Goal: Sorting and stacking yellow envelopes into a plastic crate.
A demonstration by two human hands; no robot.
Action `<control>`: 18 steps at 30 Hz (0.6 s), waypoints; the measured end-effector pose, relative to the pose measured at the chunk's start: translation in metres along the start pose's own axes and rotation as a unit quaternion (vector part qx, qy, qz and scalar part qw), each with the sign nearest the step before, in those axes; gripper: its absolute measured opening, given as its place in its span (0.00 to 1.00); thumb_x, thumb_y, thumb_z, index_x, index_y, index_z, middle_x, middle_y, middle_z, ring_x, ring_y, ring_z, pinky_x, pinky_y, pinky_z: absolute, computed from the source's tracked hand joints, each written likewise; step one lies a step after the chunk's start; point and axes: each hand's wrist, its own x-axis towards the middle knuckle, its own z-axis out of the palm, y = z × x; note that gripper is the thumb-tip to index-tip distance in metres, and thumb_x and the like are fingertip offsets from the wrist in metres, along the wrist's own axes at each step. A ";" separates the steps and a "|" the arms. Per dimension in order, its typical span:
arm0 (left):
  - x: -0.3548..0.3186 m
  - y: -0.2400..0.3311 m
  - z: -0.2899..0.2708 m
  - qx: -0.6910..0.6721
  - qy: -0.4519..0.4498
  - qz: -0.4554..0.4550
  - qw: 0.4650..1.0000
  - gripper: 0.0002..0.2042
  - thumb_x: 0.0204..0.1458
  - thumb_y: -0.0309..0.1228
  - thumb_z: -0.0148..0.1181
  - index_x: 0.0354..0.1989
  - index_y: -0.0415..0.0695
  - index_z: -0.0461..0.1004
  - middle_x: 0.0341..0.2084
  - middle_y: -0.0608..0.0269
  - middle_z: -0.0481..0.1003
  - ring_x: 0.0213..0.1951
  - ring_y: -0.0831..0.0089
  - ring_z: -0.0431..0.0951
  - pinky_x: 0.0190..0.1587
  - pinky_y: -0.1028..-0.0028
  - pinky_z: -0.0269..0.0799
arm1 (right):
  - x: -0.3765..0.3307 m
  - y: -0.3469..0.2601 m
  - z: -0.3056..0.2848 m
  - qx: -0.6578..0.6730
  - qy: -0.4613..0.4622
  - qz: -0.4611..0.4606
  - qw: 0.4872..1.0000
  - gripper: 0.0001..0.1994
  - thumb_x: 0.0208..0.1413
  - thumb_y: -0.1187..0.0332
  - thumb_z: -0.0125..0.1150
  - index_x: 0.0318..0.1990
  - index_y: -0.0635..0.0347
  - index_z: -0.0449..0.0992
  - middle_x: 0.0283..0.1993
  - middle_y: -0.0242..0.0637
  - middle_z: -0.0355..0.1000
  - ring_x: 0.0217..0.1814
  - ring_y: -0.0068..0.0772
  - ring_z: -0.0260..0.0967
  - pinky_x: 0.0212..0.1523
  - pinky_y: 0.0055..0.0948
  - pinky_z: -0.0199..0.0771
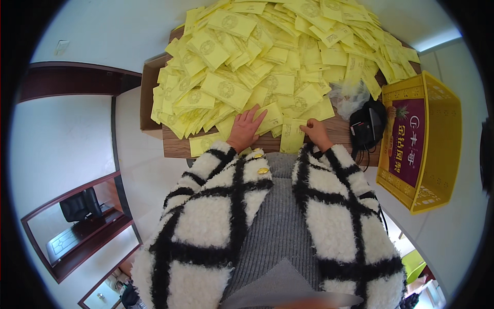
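At 8 o'clock, well away from the work, a black office chair (92,202) showed inside a dark red frame. At 10 o'clock stood a brown cardboard box (149,110), close against the left end of the wood-grained desk (175,148). The yellow packets (309,51) lay on that desk in a broad heap, spreading from about 10 o'clock through 12 to 2. They were flat, thin and rectangular, pale lemon in colour; many showed a round, darker emblem, while others carried only small lines of print. They overlapped at every angle, some nearly flat, others tilted and leaning on their neighbours in rows.

One loose packet (202,144) lay at the desk's near edge, toward 8 o'clock from the left hand (245,129). That hand lay palm down on the front of the heap near 12 o'clock, its grip open and its fingers spread. Further right, an upright packet (292,139) stood lengthwise toward the person at the near edge, with faint print on its face. The right hand (316,134), between 2 and 3 o'clock, had its fingers curled at that packet's upper right side; whether its grip pinched the edge, I could not tell.

At 2 o'clock sat a crumpled clear plastic bag (350,98), then a black device (366,129) with cables, and at 3 o'clock a yellow crate (437,149) with a purple panel.
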 end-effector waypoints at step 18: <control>0.004 -0.010 -0.028 -0.139 0.025 -0.145 0.979 0.14 0.50 0.38 0.58 0.42 0.43 0.74 0.28 0.51 0.76 0.33 0.52 0.75 0.35 0.58 0.70 | -0.045 0.022 -0.034 0.308 0.205 0.166 0.914 0.08 0.58 0.65 0.57 0.34 0.59 0.70 0.28 0.26 0.68 0.26 0.15 0.64 0.27 0.19 0.63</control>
